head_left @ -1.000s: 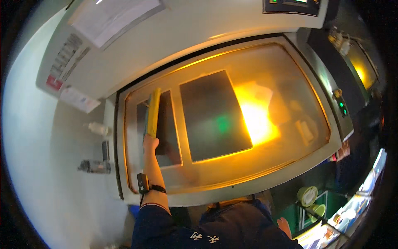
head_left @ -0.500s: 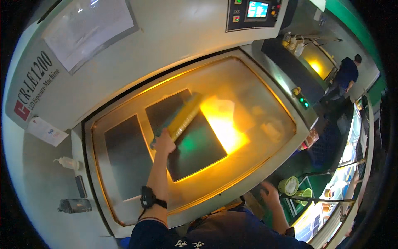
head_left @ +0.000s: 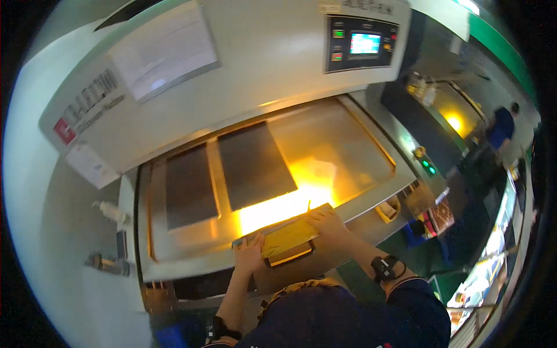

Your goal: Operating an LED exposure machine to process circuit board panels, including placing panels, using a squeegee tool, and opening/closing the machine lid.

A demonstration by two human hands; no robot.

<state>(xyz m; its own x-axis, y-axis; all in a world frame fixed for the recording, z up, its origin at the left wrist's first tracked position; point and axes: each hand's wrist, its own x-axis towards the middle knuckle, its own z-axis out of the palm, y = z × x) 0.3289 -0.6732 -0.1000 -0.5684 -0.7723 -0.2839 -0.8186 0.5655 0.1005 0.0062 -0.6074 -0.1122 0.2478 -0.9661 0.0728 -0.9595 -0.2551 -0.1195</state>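
Note:
A long grey-edged bar [head_left: 288,236] wrapped in yellow lies along the front edge of a wide machine bed [head_left: 362,200]. My left hand [head_left: 249,253] grips its left end, fingers over the top. At the other end my right hand [head_left: 328,224] holds it, fingers bent over the upper edge. Just below the bar is a dark pull handle [head_left: 293,254]. Two dark rectangular panels, a left one [head_left: 190,188] and a middle one [head_left: 255,163], rest on the bed behind my hands. Bright yellow light glares off the bed between panels and bar.
The machine's pale hood [head_left: 255,64] rises behind the bed, with a lit control panel [head_left: 364,44]. A white squeeze bottle [head_left: 110,211] is at the left. At the right are a yellow bin [head_left: 387,209] and a second machine [head_left: 455,110] with a person [head_left: 502,127] beside it.
The yellow bar has come off the middle panel to the front edge. My right hand, lowered and free before, now holds it too. The view has shifted.

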